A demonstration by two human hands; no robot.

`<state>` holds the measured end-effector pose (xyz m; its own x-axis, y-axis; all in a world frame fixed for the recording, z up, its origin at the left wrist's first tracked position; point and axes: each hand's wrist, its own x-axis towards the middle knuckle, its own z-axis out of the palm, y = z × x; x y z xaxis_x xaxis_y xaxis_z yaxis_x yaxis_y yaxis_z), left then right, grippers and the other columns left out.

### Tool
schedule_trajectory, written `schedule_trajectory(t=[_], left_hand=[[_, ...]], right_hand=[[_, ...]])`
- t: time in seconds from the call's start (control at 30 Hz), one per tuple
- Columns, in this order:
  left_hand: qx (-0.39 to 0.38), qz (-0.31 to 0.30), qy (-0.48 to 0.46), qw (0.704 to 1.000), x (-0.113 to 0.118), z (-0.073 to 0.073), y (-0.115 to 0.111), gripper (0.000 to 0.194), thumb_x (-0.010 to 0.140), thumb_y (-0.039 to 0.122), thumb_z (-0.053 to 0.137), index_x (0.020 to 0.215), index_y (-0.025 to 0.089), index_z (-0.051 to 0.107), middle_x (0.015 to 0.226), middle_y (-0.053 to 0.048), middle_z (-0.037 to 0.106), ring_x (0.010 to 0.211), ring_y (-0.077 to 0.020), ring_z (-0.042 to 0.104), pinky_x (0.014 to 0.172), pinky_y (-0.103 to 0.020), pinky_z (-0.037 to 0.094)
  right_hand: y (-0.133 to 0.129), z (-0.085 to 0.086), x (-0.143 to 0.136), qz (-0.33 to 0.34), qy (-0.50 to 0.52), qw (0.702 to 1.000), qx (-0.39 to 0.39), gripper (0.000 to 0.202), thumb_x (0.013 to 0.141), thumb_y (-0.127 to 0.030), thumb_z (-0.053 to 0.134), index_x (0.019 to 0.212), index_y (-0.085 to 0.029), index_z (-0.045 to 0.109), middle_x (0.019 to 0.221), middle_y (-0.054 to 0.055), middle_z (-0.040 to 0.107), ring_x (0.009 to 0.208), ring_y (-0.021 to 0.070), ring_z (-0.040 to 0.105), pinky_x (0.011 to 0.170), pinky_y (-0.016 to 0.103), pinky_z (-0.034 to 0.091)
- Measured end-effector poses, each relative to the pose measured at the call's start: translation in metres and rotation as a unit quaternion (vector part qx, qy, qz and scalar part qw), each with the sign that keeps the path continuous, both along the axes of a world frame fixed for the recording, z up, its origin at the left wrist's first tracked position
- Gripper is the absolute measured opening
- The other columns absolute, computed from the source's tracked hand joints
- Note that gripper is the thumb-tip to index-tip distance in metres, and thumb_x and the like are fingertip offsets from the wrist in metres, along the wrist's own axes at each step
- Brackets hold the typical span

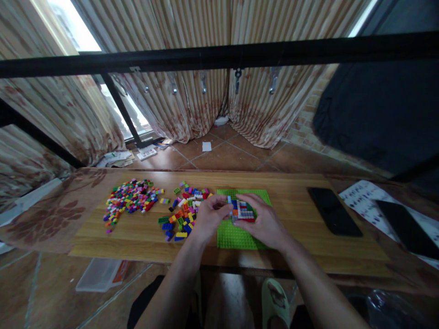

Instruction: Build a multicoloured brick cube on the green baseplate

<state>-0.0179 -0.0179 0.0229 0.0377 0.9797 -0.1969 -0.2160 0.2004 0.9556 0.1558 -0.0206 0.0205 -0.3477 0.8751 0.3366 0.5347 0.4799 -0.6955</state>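
Though colourful, brick build (pixel 245 211) part-hidden

A black smartphone (pixel 334 211) lies at the right edge of the wooden board (pixel 291 201); past that edge, a second black device (pixel 408 229) rests on a printed sheet (pixel 356 196). Striped curtains (pixel 192 114) hang beyond the far edge.

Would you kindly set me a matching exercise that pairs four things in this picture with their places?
1. Multicoloured block of joined plastic bricks
2. Bright green studded baseplate
3. Black flat rectangular device nearest the baseplate
4. Translucent plastic container

A. On the tiled floor
B. Underneath the block
C. On the wooden board, right of the baseplate
D. Between left hand and right hand

Pairs: 1-D, 2-B, 3-C, 4-A
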Motion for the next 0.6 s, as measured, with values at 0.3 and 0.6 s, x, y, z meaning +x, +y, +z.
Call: schedule_trajectory(t=[0.3, 0.6], left_hand=[[0.007, -0.073, 0.012, 0.997, 0.017, -0.009, 0.002, 0.037, 0.062, 0.029, 0.078, 0.092, 0.011, 0.064, 0.071, -0.001, 0.065, 0.059, -0.01, 0.057, 0.054, -0.021, 0.044], [0.077, 0.07, 0.198, 0.975, 0.009, -0.022, 0.019, 0.02, 0.073, 0.022, 0.067, 0.091, 0.013, 0.068, 0.077, -0.003, 0.068, 0.068, -0.0124, 0.06, 0.066, -0.024, 0.047]], right_hand=[[0.003, -0.001, 0.005, 0.003, -0.015, 1.0, 0.001, 0.039, 0.077, -0.032, 0.072, 0.114, -0.025, 0.06, 0.107, 0.006, 0.062, 0.102, 0.0238, 0.058, 0.089, 0.041, 0.047], [0.016, -0.023, 0.024, -0.105, -0.024, 0.994, -0.036, 0.04, 0.071, -0.03, 0.073, 0.11, -0.025, 0.065, 0.109, 0.006, 0.06, 0.104, 0.0249, 0.057, 0.094, 0.045, 0.044]])
